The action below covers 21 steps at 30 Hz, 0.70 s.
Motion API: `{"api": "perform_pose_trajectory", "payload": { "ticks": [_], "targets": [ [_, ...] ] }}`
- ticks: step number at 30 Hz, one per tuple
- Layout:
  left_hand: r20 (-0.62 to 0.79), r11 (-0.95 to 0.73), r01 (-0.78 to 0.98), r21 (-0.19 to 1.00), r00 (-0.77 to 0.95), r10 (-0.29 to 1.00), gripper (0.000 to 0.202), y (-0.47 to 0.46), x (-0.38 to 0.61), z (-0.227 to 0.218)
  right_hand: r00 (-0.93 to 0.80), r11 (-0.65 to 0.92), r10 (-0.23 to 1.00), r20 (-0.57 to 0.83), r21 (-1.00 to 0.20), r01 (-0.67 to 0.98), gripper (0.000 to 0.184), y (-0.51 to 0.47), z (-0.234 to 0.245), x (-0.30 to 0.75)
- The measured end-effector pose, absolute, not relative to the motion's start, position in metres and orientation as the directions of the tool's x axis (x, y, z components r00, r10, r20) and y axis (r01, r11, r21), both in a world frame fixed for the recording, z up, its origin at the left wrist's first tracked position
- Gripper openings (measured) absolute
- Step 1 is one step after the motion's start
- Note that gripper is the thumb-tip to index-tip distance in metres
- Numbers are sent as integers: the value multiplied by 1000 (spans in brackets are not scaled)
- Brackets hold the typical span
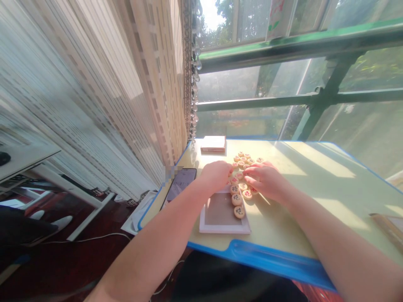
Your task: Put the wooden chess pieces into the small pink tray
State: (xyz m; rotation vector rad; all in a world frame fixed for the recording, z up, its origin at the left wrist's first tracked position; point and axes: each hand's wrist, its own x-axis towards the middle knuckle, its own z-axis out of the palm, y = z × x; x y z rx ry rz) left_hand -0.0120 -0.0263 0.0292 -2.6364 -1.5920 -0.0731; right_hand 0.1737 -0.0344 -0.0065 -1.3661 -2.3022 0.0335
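Round wooden Chinese chess pieces [242, 187] with red or black characters are gathered between my two hands. My left hand [217, 173] is at the left side of the group, fingers curled together; what they hold, if anything, is hidden. My right hand [267, 179] lies over the right side of the group with its fingers apart, the tips beside the pieces. Below the hands, a shallow white-rimmed box tray [206, 230] lies on the table. A few black-character pieces form a column along its right side, the nearest being a chess piece [239, 212].
A small white box [213, 144] stands at the table's back left. A phone [181, 184] showing a timer lies at the left edge. The pale table [315, 184] has a blue rim. A wooden-edged object [388, 228] is at the far right, and a curtain [141, 84] hangs left.
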Motion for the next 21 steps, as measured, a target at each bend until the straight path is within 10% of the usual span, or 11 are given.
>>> {"api": "perform_pose_trajectory", "payload": {
  "ticks": [12, 17, 21],
  "targets": [
    [88, -419, 881, 222, 410, 908, 48, -13, -20, 27, -313, 406, 899, 307, -315, 858, 38, -37, -2, 169],
    [139, -394, 904, 163, 375, 917, 38, -14, -21, 27, -294, 398, 909, 295, -408, 822, 54, -39, -1, 167],
    [96, -336, 928, 160, 324, 941, 37, -18, -21, 31, -310, 397, 905, 291, -318, 861, 34, -38, -2, 169]
  ]
}}
